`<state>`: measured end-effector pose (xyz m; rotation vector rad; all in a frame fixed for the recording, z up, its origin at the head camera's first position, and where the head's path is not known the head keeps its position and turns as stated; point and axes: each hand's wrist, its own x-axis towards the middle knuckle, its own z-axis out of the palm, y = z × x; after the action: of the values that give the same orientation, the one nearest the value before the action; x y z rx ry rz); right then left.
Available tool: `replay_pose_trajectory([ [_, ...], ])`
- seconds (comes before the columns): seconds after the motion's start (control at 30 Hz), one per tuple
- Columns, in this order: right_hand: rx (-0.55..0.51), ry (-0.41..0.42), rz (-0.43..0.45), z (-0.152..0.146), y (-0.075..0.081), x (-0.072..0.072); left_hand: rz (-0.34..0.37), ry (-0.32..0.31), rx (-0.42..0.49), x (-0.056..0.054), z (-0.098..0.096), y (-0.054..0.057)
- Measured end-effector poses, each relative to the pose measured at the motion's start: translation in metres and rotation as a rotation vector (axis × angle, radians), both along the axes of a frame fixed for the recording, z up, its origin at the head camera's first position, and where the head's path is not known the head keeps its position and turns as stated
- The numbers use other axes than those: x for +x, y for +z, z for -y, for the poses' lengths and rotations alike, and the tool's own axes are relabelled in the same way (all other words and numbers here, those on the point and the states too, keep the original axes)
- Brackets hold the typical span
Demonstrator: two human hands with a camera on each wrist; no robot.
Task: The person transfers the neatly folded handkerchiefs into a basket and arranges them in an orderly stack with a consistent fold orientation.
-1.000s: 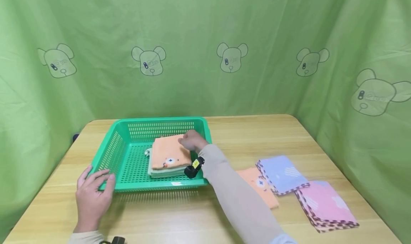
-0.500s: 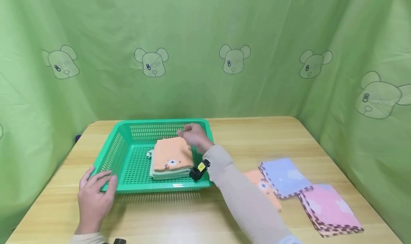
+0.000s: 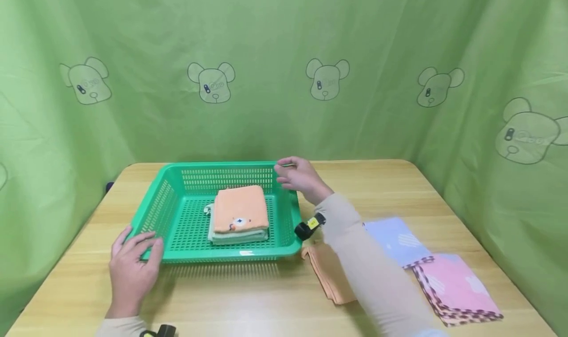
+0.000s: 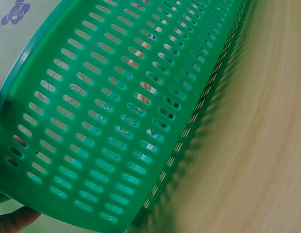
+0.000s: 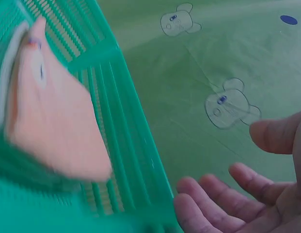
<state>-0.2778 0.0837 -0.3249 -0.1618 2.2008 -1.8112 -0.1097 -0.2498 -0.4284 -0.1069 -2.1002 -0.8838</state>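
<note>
A green plastic basket (image 3: 191,253) sits on the table, with folded washcloths stacked in its right half. The top orange washcloth (image 3: 241,206) carries a small bear-like face, and pale green cloth (image 3: 239,237) lies beneath it. My left hand (image 3: 133,270) holds the basket's front left corner, its fingers over the rim. My right hand (image 3: 303,177) hovers by the right rim with fingers loosely extended, nothing in it. Right of the basket lie another orange washcloth (image 3: 330,275), partly under my forearm, a blue washcloth (image 3: 399,241) and a pink washcloth (image 3: 459,285) with checked edging.
The wooden table (image 3: 235,302) has rounded far corners. A green curtain (image 3: 266,125) printed with bear heads surrounds it at the back and sides. The blue and pink washcloths touch or overlap at their corners.
My right hand has let go of the orange washcloth in the basket, then risen and moved right to the rim. My left hand stays at the corner.
</note>
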Motion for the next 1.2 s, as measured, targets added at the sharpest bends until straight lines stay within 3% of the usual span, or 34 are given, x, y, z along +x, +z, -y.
replay_pose_trajectory([
  [0.23, 0.068, 0.071, -0.062, -0.051, 0.001, 0.004, 0.023, 0.005, 0.006, 0.0, -0.001, 0.0],
  [0.53, 0.256, 0.166, -0.125, -0.131, 0.003, 0.005, 0.003, -0.001, -0.003, -0.002, -0.002, 0.0],
  [0.93, 0.345, 0.175, -0.094, -0.21, -0.007, 0.017, 0.006, 0.001, -0.001, -0.001, -0.001, -0.001],
  [1.2, 0.425, 0.138, -0.056, -0.243, -0.022, 0.019, 0.005, 0.005, -0.012, -0.002, 0.0, -0.001],
])
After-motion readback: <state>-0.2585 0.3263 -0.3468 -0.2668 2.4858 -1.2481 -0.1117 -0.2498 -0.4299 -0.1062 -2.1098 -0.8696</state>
